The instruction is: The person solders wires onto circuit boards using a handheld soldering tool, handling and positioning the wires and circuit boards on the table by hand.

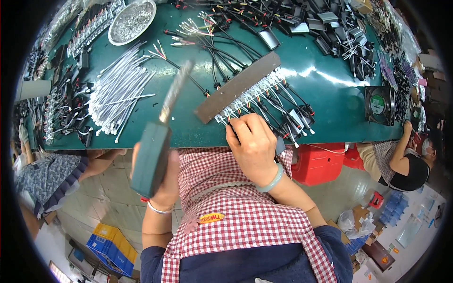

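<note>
My left hand is closed around a power screwdriver with a boxy dark green body. Its metal shaft points up and away over the table, slightly blurred. A long brown bar lies slanted before me, with a row of white terminal blocks along its near side. Thin wires and black cables come out on both sides of the blocks. At the near left end of the row, my right hand pinches a thin wire; its fingertips partly hide it.
White cable ties lie piled on the green table at the left. A metal bowl of small shiny parts stands behind them. Black housings heap at the far right, near a black fan. Co-workers sit at both sides.
</note>
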{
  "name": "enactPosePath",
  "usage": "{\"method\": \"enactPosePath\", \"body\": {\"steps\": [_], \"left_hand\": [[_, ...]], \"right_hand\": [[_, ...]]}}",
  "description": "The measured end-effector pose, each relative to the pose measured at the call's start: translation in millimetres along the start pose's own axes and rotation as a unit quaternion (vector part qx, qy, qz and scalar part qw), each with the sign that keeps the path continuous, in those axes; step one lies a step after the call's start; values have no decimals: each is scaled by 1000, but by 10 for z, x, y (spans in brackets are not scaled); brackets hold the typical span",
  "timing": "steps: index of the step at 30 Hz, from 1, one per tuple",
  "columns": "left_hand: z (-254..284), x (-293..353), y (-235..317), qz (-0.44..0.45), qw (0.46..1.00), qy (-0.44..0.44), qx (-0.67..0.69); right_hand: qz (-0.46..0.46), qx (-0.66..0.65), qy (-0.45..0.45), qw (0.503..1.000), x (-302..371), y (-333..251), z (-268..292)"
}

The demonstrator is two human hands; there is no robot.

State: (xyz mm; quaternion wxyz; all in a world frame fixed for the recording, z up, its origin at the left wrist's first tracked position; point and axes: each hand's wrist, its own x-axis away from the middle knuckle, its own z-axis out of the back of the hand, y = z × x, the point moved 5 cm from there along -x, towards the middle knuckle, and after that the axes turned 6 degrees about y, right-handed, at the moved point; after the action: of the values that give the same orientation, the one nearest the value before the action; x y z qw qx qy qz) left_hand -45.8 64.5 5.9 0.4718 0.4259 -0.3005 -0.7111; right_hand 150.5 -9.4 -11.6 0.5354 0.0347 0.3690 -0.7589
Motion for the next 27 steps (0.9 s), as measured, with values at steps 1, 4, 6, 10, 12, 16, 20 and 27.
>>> {"method": "enactPosePath", "body": {"steps": [1,4,6,10,12,16,20,27], "left_hand": [[11,-102,78,-17,999,25,9],[122,-286,293,-44,987,151,17],[70,-588,393,-107,962,239,80],[-96,-1230,-140,143,977,131,91],[-85,-1212,-155,134,964,165,159],[225,-824,63,60,931,255,253],[348,-542,14,34,933,245,259],[286,-200,-63,119,931,238,250]], "right_hand": [[-4,-5,-7,1000,5,4,-1],[-8,-30,-38,999,18,-31,73],[26,-64,-35,997,-6,-45,131],[40,-75,-56,995,-212,56,352],[86,-57,-73,992,-457,198,383],[130,-45,-140,981,-841,526,310],[167,-32,-175,970,-1001,639,224],[238,-56,-244,938,-1009,673,90]]}}
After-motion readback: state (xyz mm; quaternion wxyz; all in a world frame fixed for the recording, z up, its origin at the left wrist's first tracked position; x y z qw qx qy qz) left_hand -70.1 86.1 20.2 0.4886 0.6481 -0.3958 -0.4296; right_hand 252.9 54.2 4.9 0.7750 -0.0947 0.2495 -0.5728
